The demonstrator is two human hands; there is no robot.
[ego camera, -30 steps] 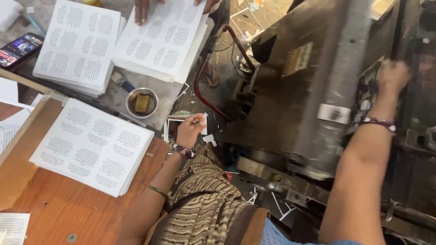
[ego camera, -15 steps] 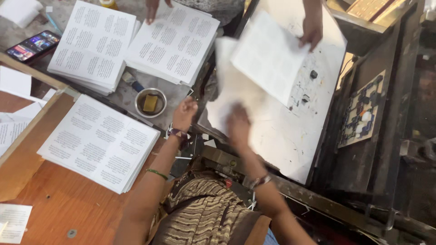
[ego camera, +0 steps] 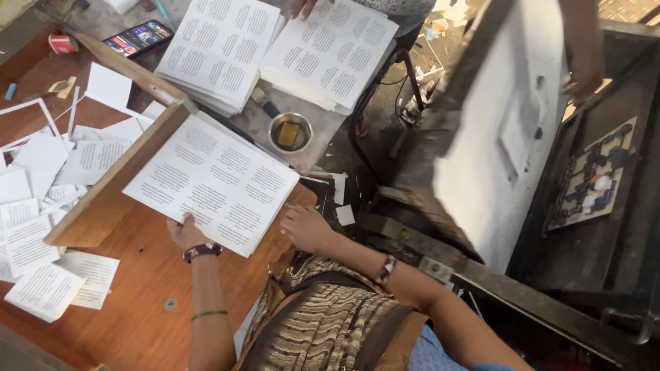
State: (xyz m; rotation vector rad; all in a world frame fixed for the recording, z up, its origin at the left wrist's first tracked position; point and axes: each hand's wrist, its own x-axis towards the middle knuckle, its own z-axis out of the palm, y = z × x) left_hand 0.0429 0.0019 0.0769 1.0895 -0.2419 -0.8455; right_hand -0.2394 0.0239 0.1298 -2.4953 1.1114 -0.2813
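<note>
Head camera, steeply downward, close overhead

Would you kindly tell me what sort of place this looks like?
Most likely a small print or die-cutting workshop. Stacks of printed sheets lie on a wooden table, a heavy platen-type press stands beside it with a cutting die, and paper offcuts litter the bench.

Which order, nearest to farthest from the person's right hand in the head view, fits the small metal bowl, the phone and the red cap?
From the right hand:
1. Small metal bowl, just above it on the grey surface.
2. Phone, upper left.
3. Red cap, further left, by the table's top-left corner.
</note>
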